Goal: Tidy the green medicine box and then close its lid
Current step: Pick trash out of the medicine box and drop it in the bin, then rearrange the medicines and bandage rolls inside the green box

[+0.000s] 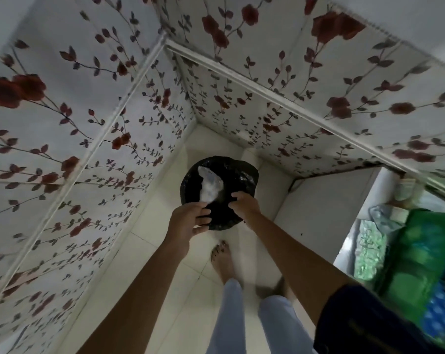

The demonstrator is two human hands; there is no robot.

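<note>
The black bin liner [217,192] between the left hand [188,221] and the right hand [244,204] is thin plastic, crinkled, with a dull sheen. Just beyond the fingers, inside it, lies a whitish translucent plastic wrapper [211,186], creased. Below the hands the floor tiles [165,264] look smooth and faintly glossy. The flowered wall panels [63,139] look smooth and matt. Off to the right of the right arm, the green box [418,261] looks like plastic, blurred.
</note>
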